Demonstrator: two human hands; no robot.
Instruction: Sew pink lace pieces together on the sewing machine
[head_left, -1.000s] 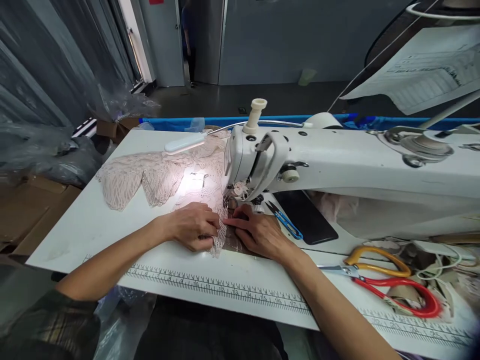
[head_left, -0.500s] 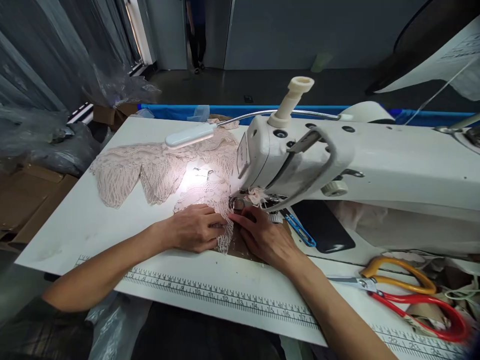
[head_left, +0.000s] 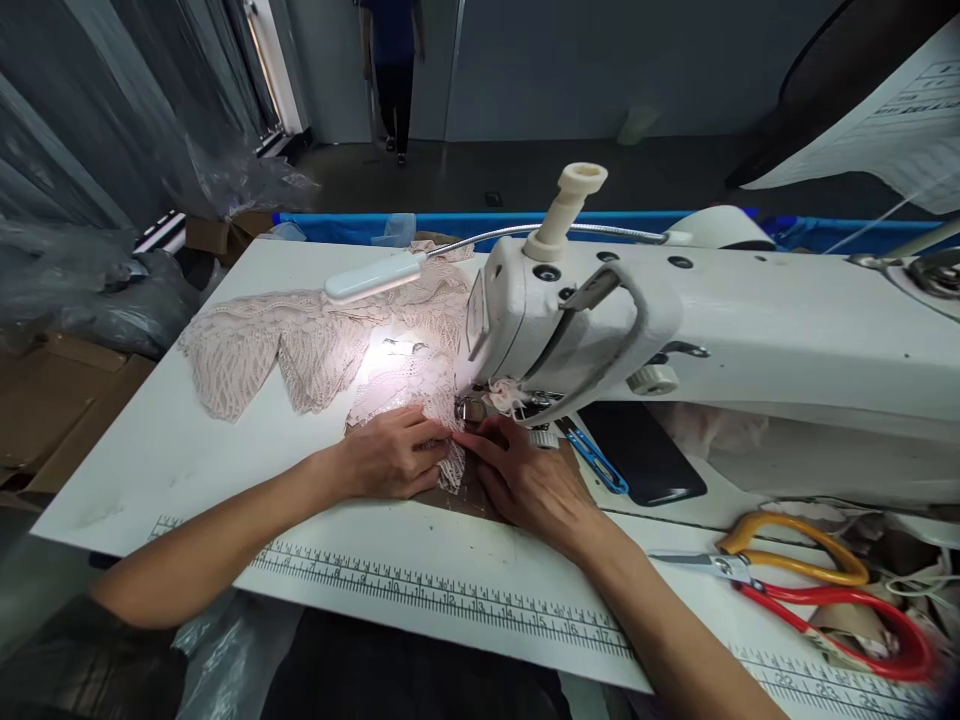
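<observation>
White sewing machine [head_left: 600, 310] on a white table [head_left: 120, 480]; the tabletop stretches left of the machine to a slanting edge, and ruler markings [head_left: 420, 590] follow the front edge. Beyond that left edge sits a cardboard box [head_left: 67, 400], its contents indistinct. Pale pink lace [head_left: 322, 345] spreads left of the machine, its near end beside the needle area. In front of the machine, the left hand [head_left: 394, 455] rests on the lace, fingers curled; the right hand [head_left: 525, 475] points its index finger to the lace's edge. Whether either pinches cannot be told.
</observation>
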